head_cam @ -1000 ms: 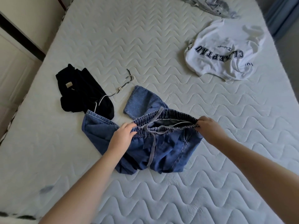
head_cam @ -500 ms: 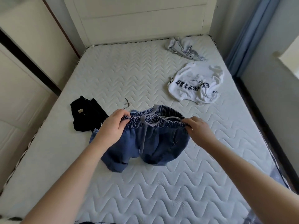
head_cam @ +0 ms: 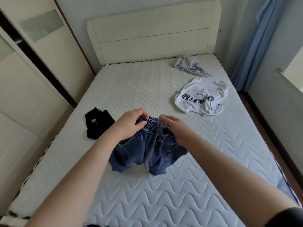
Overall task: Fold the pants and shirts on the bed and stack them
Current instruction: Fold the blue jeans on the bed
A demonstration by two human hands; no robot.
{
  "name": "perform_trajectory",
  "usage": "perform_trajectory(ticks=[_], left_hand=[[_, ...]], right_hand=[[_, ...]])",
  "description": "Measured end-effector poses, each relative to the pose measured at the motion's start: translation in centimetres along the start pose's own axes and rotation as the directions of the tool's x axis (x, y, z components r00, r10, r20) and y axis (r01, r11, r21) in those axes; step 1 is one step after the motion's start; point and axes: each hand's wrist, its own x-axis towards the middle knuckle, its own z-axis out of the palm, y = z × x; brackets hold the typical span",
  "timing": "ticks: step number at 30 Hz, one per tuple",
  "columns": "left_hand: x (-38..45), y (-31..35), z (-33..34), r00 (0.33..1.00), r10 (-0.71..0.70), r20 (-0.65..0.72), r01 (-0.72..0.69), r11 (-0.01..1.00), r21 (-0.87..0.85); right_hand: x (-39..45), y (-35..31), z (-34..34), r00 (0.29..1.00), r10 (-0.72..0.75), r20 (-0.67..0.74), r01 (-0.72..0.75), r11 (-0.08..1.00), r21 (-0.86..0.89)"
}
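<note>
Blue denim pants (head_cam: 157,154) with an elastic waistband and a grey drawstring hang above the white quilted mattress (head_cam: 131,89). My left hand (head_cam: 131,123) grips the left part of the waistband. My right hand (head_cam: 177,128) holds the waistband near its middle, close beside the left hand. The pant legs droop down onto the mattress. A black garment (head_cam: 96,125) lies crumpled to the left of the pants. A white shirt with dark lettering (head_cam: 201,99) lies at the right. A pale grey garment (head_cam: 190,65) is bunched near the headboard.
A white headboard (head_cam: 152,36) stands at the far end. Wardrobe doors (head_cam: 24,95) run along the left side of the bed. A blue curtain (head_cam: 250,46) and a wall with a window sill are on the right.
The pants have been lifted higher off the mattress. My two hands have come together along the waistband, the right one sliding from the right end toward the middle. The view has tilted up.
</note>
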Motion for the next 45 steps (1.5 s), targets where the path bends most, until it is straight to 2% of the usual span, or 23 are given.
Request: perform_trajectory(ticks=[3,5,7,10,12,13,14,15,17,18,19,21,24,26,28,32,38,43,45], left_hand=[[-0.4,0.1,-0.3,0.999,-0.051,0.002,0.051,0.999,-0.005],[-0.6,-0.3,-0.3,0.996,-0.083,-0.035,0.083,0.996,-0.016],[-0.8,-0.8,-0.4,0.990,-0.126,-0.068,0.124,0.992,-0.031],[-0.7,-2.1,-0.8,0.973,-0.211,-0.098,0.205,0.977,-0.065],[-0.5,-2.7,-1.1,0.959,-0.249,-0.134,0.238,0.967,-0.092],[-0.4,-2.9,-1.3,0.953,-0.260,-0.157,0.245,0.963,-0.111],[-0.3,-3.1,-1.5,0.947,-0.267,-0.181,0.246,0.961,-0.127],[-0.2,-3.2,-1.7,0.942,-0.268,-0.202,0.243,0.960,-0.140],[0.2,-3.4,-2.1,0.940,-0.255,-0.226,0.225,0.963,-0.149],[0.3,-3.4,-2.2,0.942,-0.244,-0.232,0.214,0.966,-0.147],[0.5,-3.3,-2.3,0.943,-0.234,-0.237,0.203,0.968,-0.145],[0.6,-3.2,-2.4,0.947,-0.215,-0.238,0.186,0.973,-0.137],[0.6,-3.1,-2.4,0.954,-0.207,-0.218,0.183,0.975,-0.124],[0.4,-3.0,-2.4,0.959,-0.204,-0.199,0.183,0.976,-0.119],[0.2,-2.9,-2.5,0.961,-0.202,-0.189,0.182,0.976,-0.119],[-0.3,-2.6,-2.8,0.972,-0.180,-0.153,0.164,0.980,-0.108],[-0.9,-2.6,-3.2,0.981,-0.144,-0.133,0.124,0.982,-0.144],[-1.3,-3.2,-3.7,0.981,-0.126,-0.147,0.101,0.981,-0.167],[-1.5,-3.9,-3.9,0.978,-0.142,-0.153,0.115,0.978,-0.176]], right_hand=[[-0.1,0.1,0.8,0.997,-0.022,-0.076,0.021,1.000,-0.006],[-0.3,0.3,1.0,0.987,-0.086,-0.134,0.087,0.996,0.001],[-1.0,0.3,0.9,0.979,-0.154,-0.133,0.159,0.987,0.027],[-2.8,1.4,0.7,0.979,-0.202,0.031,0.201,0.979,0.029],[-3.8,2.9,0.6,0.963,-0.181,0.201,0.207,0.971,-0.118],[-4.1,3.9,0.5,0.945,-0.147,0.291,0.229,0.935,-0.272],[-4.2,4.8,0.5,0.923,-0.087,0.374,0.267,0.846,-0.461],[-4.1,5.8,0.4,0.902,-0.001,0.433,0.306,0.708,-0.636],[-3.8,7.6,0.3,0.890,0.163,0.426,0.325,0.430,-0.842],[-3.7,8.4,0.2,0.899,0.202,0.388,0.299,0.363,-0.883],[-3.6,8.8,0.1,0.914,0.205,0.351,0.264,0.357,-0.896],[-3.2,9.0,-0.1,0.950,0.125,0.286,0.198,0.467,-0.862],[-2.2,8.3,-0.6,0.985,-0.162,0.067,0.160,0.679,-0.716],[-1.3,7.7,-1.4,0.935,-0.344,-0.079,0.201,0.703,-0.682],[-0.2,7.2,-2.6,0.898,-0.414,-0.150,0.180,0.655,-0.734],[2.4,6.0,-4.5,0.934,-0.322,-0.152,0.059,0.561,-0.826],[4.6,6.4,-5.3,0.989,-0.147,-0.004,0.058,0.418,-0.907],[4.2,7.6,-6.9,0.987,-0.160,-0.034,0.056,0.526,-0.849],[3.9,7.6,-7.2,0.988,-0.156,-0.015,0.069,0.520,-0.852]])
